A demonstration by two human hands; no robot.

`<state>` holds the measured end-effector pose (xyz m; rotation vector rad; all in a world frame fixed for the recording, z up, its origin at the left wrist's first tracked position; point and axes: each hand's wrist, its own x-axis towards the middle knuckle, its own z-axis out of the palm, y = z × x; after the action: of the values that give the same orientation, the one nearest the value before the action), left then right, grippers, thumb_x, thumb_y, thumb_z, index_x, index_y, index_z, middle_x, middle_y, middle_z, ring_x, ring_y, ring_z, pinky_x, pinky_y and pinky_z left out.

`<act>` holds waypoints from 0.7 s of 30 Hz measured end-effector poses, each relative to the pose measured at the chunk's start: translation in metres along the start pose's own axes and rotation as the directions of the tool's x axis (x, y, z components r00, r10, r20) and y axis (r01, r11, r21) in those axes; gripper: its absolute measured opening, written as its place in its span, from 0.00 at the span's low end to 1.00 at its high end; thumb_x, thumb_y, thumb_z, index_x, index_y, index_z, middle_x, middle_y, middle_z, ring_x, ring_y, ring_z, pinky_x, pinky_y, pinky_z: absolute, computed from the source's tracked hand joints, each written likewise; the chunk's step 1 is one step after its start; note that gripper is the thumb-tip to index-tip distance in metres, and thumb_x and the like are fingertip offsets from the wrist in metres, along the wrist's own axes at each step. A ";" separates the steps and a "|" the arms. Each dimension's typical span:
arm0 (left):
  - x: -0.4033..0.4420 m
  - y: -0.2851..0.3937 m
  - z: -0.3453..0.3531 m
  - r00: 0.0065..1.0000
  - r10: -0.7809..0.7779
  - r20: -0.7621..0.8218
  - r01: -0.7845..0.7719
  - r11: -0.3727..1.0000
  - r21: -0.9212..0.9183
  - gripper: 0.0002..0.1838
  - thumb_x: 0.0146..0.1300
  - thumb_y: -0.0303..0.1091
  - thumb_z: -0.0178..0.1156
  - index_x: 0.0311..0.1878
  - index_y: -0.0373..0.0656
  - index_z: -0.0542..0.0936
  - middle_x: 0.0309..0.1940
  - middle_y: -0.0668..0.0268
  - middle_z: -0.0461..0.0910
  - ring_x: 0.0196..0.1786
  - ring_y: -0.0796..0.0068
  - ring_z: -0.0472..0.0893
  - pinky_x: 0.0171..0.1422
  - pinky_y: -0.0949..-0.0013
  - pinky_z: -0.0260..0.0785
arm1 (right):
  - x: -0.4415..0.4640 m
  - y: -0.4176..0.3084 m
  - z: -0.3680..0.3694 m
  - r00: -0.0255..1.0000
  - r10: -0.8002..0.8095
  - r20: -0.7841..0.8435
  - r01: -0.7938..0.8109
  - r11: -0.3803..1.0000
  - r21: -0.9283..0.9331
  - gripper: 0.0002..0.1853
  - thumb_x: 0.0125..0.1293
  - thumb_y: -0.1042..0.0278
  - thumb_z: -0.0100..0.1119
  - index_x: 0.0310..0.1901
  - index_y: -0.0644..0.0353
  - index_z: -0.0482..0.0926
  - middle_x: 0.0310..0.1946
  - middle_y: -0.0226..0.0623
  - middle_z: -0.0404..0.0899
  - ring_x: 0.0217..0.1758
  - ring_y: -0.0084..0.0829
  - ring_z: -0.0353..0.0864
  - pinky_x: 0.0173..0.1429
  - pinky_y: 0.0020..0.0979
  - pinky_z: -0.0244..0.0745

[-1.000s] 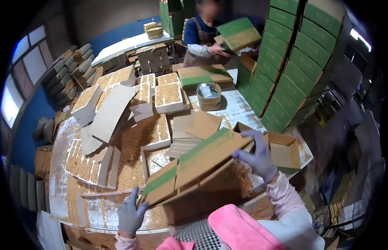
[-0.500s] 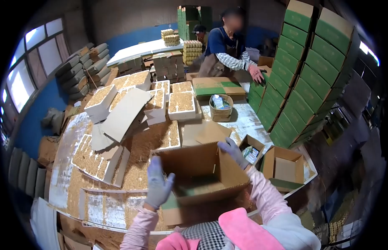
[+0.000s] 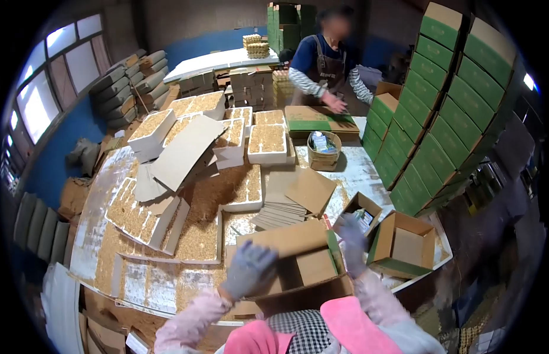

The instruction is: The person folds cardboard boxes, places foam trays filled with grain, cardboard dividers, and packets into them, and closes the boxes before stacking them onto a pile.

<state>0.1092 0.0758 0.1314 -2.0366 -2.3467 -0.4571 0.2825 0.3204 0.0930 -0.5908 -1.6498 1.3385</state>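
Note:
A brown and green cardboard box [image 3: 318, 266] lies in front of me at the table's near edge, tilted, with flaps showing. My left hand [image 3: 251, 268], in a grey glove, is over the box's left side, its fingers reaching across the cardboard and not clasped round it. Whether the fingertips touch it is unclear. My right hand [image 3: 354, 242], gloved too and blurred, is raised at the box's right side with fingers stretched upward, holding nothing visible. Just beyond it is a small open carton [image 3: 360, 207] with packets inside.
White trays filled with sawdust-like material [image 3: 267, 141] cover the table's left and middle. Flat cardboard pieces [image 3: 286, 213] lie ahead. An open box [image 3: 401, 245] and tall stacks of green boxes [image 3: 448, 100] are on the right. A co-worker [image 3: 321, 68] stands across the table beside a basket [image 3: 323, 158].
The box has turned from its open inside facing me to flaps and outer side showing. My left hand has moved right over it. The co-worker's gloved hand has shifted left from the green boxes.

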 end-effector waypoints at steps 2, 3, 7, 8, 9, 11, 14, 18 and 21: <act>-0.005 -0.015 0.039 0.986 0.072 -0.148 -0.068 0.997 0.032 0.24 0.58 0.47 0.62 0.57 0.50 0.77 0.59 0.58 0.70 0.64 0.54 0.65 0.70 0.45 0.57 | -0.035 -0.059 -0.023 0.979 -0.079 -0.187 0.113 0.977 0.179 0.16 0.67 0.76 0.50 0.55 0.70 0.70 0.55 0.42 0.72 0.58 0.32 0.73 0.65 0.38 0.65; 0.006 -0.025 0.040 0.976 0.095 -0.198 -0.077 0.992 0.095 0.23 0.59 0.47 0.60 0.56 0.49 0.77 0.59 0.57 0.70 0.64 0.53 0.65 0.69 0.45 0.58 | -0.038 -0.075 -0.023 0.973 -0.209 0.094 0.200 0.975 0.097 0.20 0.65 0.73 0.53 0.58 0.71 0.69 0.59 0.47 0.70 0.62 0.39 0.71 0.67 0.40 0.63; 0.058 -0.035 -0.001 0.935 0.057 0.349 -0.023 0.995 -0.099 0.24 0.63 0.49 0.56 0.58 0.46 0.75 0.63 0.51 0.67 0.68 0.42 0.60 0.72 0.43 0.52 | -0.013 -0.036 0.001 0.763 -0.153 0.627 0.603 0.519 -0.606 0.31 0.65 0.68 0.55 0.68 0.70 0.60 0.68 0.58 0.59 0.72 0.55 0.59 0.73 0.46 0.56; 0.060 -0.024 -0.010 0.920 0.027 0.392 0.049 0.982 -0.184 0.26 0.63 0.51 0.56 0.59 0.45 0.74 0.65 0.50 0.65 0.70 0.38 0.58 0.73 0.42 0.48 | -0.001 -0.016 0.013 0.776 -0.073 0.626 0.608 0.350 -0.713 0.30 0.67 0.67 0.52 0.68 0.70 0.59 0.69 0.56 0.59 0.72 0.51 0.61 0.72 0.46 0.57; 0.041 0.001 -0.001 0.966 -0.079 0.247 0.101 0.992 -0.076 0.29 0.62 0.52 0.57 0.61 0.44 0.72 0.65 0.49 0.65 0.71 0.38 0.56 0.75 0.43 0.46 | -0.005 -0.015 0.015 0.791 0.020 0.611 0.305 0.853 -0.423 0.29 0.70 0.66 0.48 0.69 0.69 0.57 0.69 0.52 0.59 0.71 0.47 0.62 0.72 0.45 0.59; 0.008 0.008 0.004 0.986 -0.165 -0.016 0.161 0.978 -0.132 0.34 0.59 0.54 0.59 0.63 0.41 0.69 0.65 0.48 0.65 0.73 0.41 0.55 0.77 0.46 0.43 | -0.021 -0.001 0.009 0.730 0.197 0.654 -0.379 0.914 0.148 0.27 0.75 0.62 0.42 0.71 0.64 0.54 0.70 0.47 0.59 0.71 0.42 0.63 0.71 0.42 0.61; -0.043 -0.030 -0.012 0.930 -0.290 -0.224 0.199 0.913 -0.357 0.36 0.60 0.46 0.59 0.68 0.36 0.63 0.63 0.48 0.67 0.72 0.51 0.61 0.77 0.53 0.48 | -0.070 0.066 -0.014 0.761 0.282 0.584 -0.444 0.883 0.152 0.27 0.77 0.56 0.39 0.72 0.59 0.55 0.69 0.43 0.62 0.70 0.40 0.64 0.71 0.40 0.63; -0.074 -0.024 0.008 0.736 -0.593 -0.326 0.152 0.615 -0.774 0.36 0.66 0.39 0.55 0.73 0.37 0.55 0.69 0.52 0.63 0.73 0.58 0.60 0.76 0.60 0.50 | -0.065 -0.005 0.019 0.831 0.027 0.556 -0.072 0.996 0.058 0.23 0.72 0.64 0.48 0.65 0.67 0.64 0.59 0.47 0.72 0.60 0.41 0.73 0.65 0.38 0.67; -0.072 0.000 0.036 0.681 -0.727 -0.086 0.274 0.362 -0.891 0.35 0.71 0.42 0.52 0.74 0.38 0.53 0.71 0.56 0.61 0.73 0.63 0.60 0.76 0.62 0.50 | -0.026 -0.148 0.096 0.624 0.042 0.780 -0.121 0.992 0.043 0.23 0.67 0.67 0.54 0.62 0.66 0.66 0.46 0.46 0.81 0.46 0.35 0.83 0.52 0.33 0.76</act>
<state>0.1277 0.0138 0.0830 -0.8453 -2.5648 -2.1928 0.2370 0.2067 0.2223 0.0261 -2.2398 1.8907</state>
